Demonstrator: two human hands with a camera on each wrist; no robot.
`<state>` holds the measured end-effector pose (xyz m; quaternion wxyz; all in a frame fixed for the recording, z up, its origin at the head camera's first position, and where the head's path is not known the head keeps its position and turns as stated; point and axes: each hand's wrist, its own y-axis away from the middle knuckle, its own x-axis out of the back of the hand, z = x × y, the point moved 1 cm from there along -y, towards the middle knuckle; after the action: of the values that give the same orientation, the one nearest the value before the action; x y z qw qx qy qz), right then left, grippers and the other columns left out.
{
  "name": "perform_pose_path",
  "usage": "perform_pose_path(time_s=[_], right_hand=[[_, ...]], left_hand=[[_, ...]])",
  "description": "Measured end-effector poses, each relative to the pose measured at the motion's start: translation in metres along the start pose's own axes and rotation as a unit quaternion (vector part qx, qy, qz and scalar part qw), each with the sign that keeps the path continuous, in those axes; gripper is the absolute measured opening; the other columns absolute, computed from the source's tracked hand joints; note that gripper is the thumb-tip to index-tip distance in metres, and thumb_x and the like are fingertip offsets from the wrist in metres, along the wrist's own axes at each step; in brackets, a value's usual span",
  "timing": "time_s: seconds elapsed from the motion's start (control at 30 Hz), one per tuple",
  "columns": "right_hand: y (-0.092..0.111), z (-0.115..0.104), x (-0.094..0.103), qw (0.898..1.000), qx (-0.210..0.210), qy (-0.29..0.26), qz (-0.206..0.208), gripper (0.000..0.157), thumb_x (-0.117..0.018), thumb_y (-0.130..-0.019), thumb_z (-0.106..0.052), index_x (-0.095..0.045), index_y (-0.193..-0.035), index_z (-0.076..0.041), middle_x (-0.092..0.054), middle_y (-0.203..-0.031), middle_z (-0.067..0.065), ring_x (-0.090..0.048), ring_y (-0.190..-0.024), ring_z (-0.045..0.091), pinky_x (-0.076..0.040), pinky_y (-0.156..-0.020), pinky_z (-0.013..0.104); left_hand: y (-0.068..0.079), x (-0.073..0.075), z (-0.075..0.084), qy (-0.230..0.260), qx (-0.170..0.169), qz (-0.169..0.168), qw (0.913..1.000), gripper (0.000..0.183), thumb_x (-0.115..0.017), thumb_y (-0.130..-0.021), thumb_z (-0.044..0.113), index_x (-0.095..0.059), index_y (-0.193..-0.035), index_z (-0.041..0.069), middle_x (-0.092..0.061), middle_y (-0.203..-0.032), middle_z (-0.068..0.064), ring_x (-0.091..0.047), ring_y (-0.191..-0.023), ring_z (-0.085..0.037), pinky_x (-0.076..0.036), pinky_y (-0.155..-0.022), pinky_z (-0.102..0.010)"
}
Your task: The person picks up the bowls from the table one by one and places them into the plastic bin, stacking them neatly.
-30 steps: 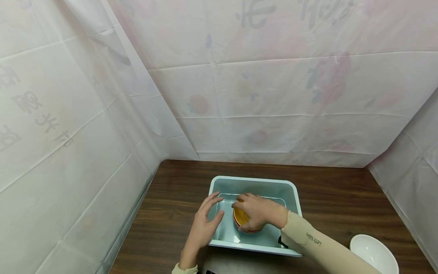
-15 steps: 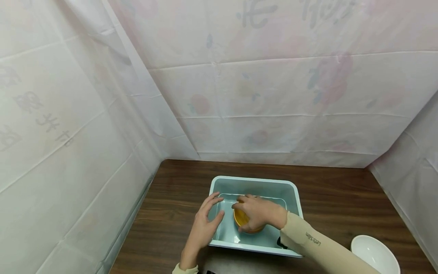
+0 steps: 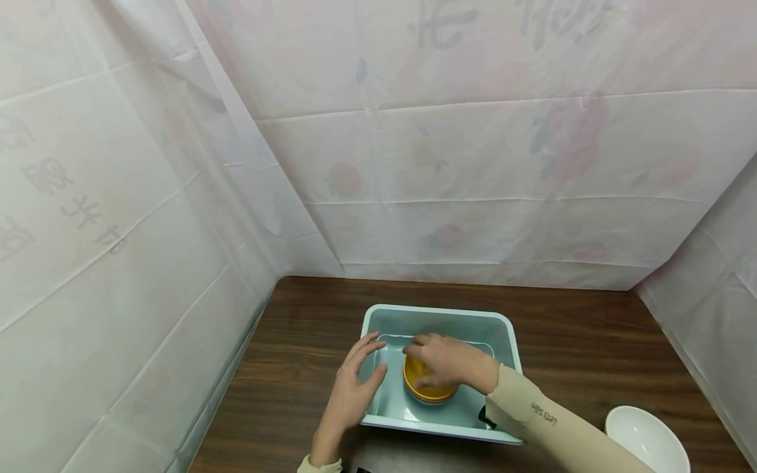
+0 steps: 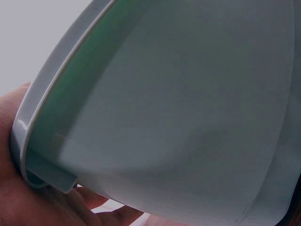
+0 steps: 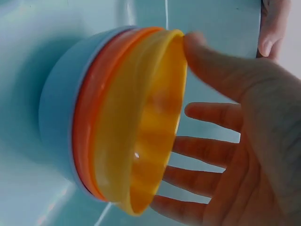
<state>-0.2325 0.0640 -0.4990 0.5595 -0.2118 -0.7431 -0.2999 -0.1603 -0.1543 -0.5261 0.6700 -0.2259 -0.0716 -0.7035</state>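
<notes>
A stack of bowls stands in a pale blue-green basin [image 3: 437, 318]. Its top one, a yellow bowl [image 5: 122, 113], nests in an orange bowl [image 5: 87, 122], with a light blue bowl [image 5: 59, 108] lowest. Over the stack is my right hand [image 3: 452, 361], its fingers extended and apart; in the right wrist view the thumb tip is right at the yellow rim and the fingertips lie along the rim's other side. My left hand [image 3: 351, 387] is at the basin's left edge, fingers and thumb spread. The left wrist view shows it partly hidden behind the basin rim [image 4: 21, 136].
A white bowl [image 3: 647, 440] sits on the brown wooden table [image 3: 307, 341] at the right front. Pale printed cloth [image 3: 473, 164] hangs behind and along both sides. My right forearm crosses the basin's front right corner.
The yellow bowl has settled lower into the stack. My right thumb has moved away from the front of its rim, so more of that rim shows. The left hand stays put.
</notes>
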Motion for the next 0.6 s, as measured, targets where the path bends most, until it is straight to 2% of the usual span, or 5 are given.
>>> perform_pose_path(time_s=[0.1,0.23,0.33,0.47,0.6], right_hand=[[0.003,0.003,0.002,0.999,0.015,0.024,0.026,0.055,-0.079,-0.09,-0.045,-0.065,-0.135,-0.017,-0.065,-0.133,0.008,-0.066,-0.114,0.026,-0.058,-0.094,0.041],[0.008,0.008,0.007,0.999,0.018,0.018,0.038,0.048,-0.081,-0.09,-0.035,-0.066,-0.131,-0.015,-0.068,-0.125,0.008,-0.068,-0.103,0.022,-0.06,-0.087,0.035],[0.013,0.01,0.012,0.999,0.01,-0.002,0.036,0.047,-0.081,-0.091,-0.03,-0.066,-0.132,-0.012,-0.068,-0.123,0.008,-0.068,-0.103,0.021,-0.06,-0.088,0.034],[0.019,0.011,0.02,0.999,-0.002,-0.04,0.034,0.044,-0.078,-0.093,-0.023,-0.066,-0.132,-0.007,-0.068,-0.123,0.01,-0.069,-0.106,0.022,-0.06,-0.09,0.036],[0.025,0.012,0.027,0.997,0.003,-0.06,0.047,0.037,-0.075,-0.096,-0.019,-0.067,-0.129,-0.004,-0.069,-0.119,0.01,-0.069,-0.101,0.02,-0.061,-0.087,0.034]], left_hand=[[0.0,0.0,0.001,0.002,0.006,0.0,1.0,0.034,-0.071,-0.098,0.026,-0.066,-0.132,0.029,-0.052,-0.155,0.004,-0.043,-0.149,-0.026,-0.037,-0.117,-0.059],[0.0,0.001,0.001,0.0,0.007,0.004,1.0,0.035,-0.072,-0.098,0.022,-0.066,-0.132,0.028,-0.052,-0.155,0.001,-0.043,-0.148,-0.027,-0.037,-0.117,-0.059],[-0.001,0.001,0.0,0.0,0.008,0.006,1.0,0.035,-0.072,-0.098,0.02,-0.066,-0.132,0.028,-0.052,-0.155,-0.001,-0.043,-0.148,-0.028,-0.036,-0.117,-0.06],[-0.001,0.003,0.0,0.002,0.014,0.006,0.9999,0.034,-0.071,-0.098,0.022,-0.066,-0.13,0.03,-0.052,-0.154,0.002,-0.043,-0.149,-0.027,-0.035,-0.118,-0.061],[-0.001,0.004,-0.001,0.005,0.014,0.006,0.9999,0.034,-0.072,-0.098,0.021,-0.066,-0.13,0.031,-0.052,-0.154,0.003,-0.042,-0.149,-0.026,-0.034,-0.118,-0.061]])
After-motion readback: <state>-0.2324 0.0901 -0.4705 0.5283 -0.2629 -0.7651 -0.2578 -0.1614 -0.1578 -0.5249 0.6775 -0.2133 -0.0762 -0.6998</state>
